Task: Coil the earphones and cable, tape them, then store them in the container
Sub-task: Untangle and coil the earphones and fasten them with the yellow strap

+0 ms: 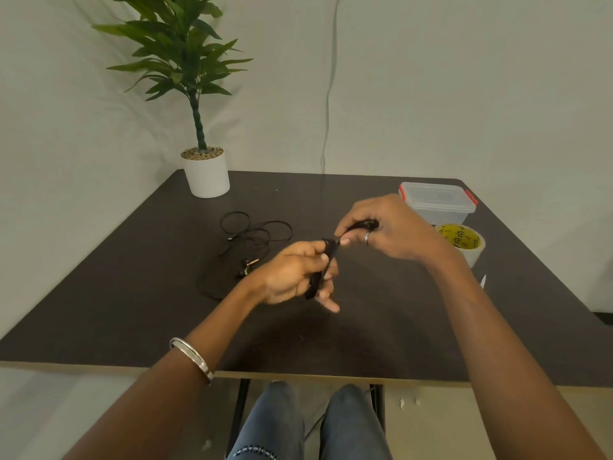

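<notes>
My left hand (295, 277) grips a flattened coil of black cable (326, 260) above the middle of the dark table (132, 293). My right hand (388, 227) pinches the cable's free end, which shows as a black loop at its fingers just up and right of the coil. Black earphones (252, 240) lie loose and tangled on the table to the left, their gold plug near my left wrist. A clear container (438, 202) with a shut lid and red clips stands at the back right. A roll of tape (464, 242) with a yellow core lies in front of it, partly behind my right wrist.
A potted plant in a white pot (206, 172) stands at the table's back left corner. A grey cord hangs down the wall behind the table. My knees show under the near table edge (298, 375).
</notes>
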`<state>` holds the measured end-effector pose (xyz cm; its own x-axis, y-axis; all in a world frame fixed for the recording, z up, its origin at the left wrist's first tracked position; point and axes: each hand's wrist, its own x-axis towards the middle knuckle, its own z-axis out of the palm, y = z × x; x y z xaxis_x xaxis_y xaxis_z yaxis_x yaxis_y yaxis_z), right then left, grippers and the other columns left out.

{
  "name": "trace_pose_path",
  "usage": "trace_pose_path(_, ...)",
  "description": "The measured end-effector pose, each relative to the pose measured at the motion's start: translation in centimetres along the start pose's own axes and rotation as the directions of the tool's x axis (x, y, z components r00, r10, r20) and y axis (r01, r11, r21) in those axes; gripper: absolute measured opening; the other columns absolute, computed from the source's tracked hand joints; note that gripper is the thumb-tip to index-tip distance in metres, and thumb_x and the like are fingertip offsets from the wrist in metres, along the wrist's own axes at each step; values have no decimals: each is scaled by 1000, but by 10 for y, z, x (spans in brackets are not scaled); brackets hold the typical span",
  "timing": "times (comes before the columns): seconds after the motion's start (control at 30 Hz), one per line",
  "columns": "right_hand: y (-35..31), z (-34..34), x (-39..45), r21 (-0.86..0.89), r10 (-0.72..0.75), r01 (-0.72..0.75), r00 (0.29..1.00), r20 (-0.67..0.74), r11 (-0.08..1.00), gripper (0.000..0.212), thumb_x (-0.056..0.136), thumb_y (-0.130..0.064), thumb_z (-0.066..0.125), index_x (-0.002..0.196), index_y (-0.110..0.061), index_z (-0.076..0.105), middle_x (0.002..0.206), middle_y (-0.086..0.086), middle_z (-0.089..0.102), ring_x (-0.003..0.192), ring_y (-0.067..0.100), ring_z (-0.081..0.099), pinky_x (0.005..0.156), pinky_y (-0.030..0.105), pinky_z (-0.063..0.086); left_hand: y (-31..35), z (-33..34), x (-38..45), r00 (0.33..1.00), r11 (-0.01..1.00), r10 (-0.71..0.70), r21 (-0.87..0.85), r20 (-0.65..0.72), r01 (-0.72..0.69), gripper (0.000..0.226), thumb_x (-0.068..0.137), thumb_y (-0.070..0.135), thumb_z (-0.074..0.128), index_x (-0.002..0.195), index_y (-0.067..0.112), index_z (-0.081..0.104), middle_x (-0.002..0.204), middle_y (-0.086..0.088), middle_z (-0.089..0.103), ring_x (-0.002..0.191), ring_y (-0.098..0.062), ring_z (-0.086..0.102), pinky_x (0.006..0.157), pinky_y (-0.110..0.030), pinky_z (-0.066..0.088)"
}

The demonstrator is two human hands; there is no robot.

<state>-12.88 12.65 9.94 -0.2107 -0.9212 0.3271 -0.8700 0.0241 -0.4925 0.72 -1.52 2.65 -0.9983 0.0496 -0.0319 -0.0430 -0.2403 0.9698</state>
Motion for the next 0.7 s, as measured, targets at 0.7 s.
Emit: trace_pose_path(0.7,10,47,-12,636,336,-274,942,24,721,25,100,-10,46,102,-7,71,92,15,71,80,20,66,69,33,53,-12,5,5,967,754,103,-652,235,78,23,97,29,50,82,12,52,59,3,27,46,-6,24,38,-16,31)
